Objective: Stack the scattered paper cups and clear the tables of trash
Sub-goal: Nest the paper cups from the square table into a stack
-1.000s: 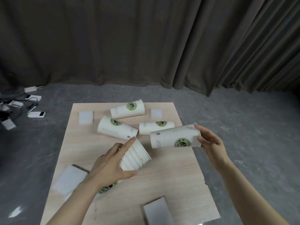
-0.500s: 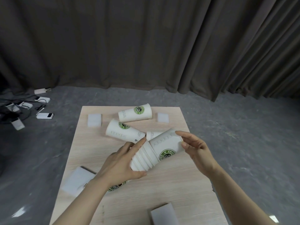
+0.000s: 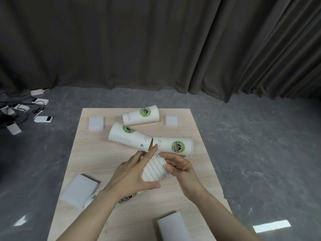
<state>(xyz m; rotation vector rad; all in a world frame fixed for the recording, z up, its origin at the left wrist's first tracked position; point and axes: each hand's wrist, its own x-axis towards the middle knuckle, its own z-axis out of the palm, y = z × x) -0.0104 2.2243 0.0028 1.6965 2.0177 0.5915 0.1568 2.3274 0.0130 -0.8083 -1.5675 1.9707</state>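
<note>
1. Two bare hands were over the light wooden table (image 3: 97,164), both on a stack of nested paper cups (image 3: 153,170) held on its side above the middle of the table.
2. Far left, on the grey floor, lay several white power banks (image 3: 43,119) with dark cables.
3. At the table's left edge, a large white foam block (image 3: 79,192) lay near the left forearm; a smaller foam block (image 3: 96,123) lay at the far left corner.
4. Left hand (image 3: 129,175): fingers curled round the left side of the stack, thumb under its lower edge, index finger extended along the top toward the cup mouths. It gripped the stack.
5. Part of the stack's lower body, with a green logo, showed beneath the left wrist.
6. Left loose cup (image 3: 130,136) lay on its side just beyond the left fingertips, mouth to the left.
7. Far loose cup (image 3: 140,114) lay on its side near the table's far edge.
8. Right hand (image 3: 178,166): fingers bent against the right side of the stack's ribbed rims, thumb on top. It held the stack.
9. Right loose cup (image 3: 173,146) lay on its side just beyond the right thumb; contact could not be determined.
10. Another small foam block (image 3: 171,120) lay at the far right; a large one (image 3: 173,226) lay at the near edge.
</note>
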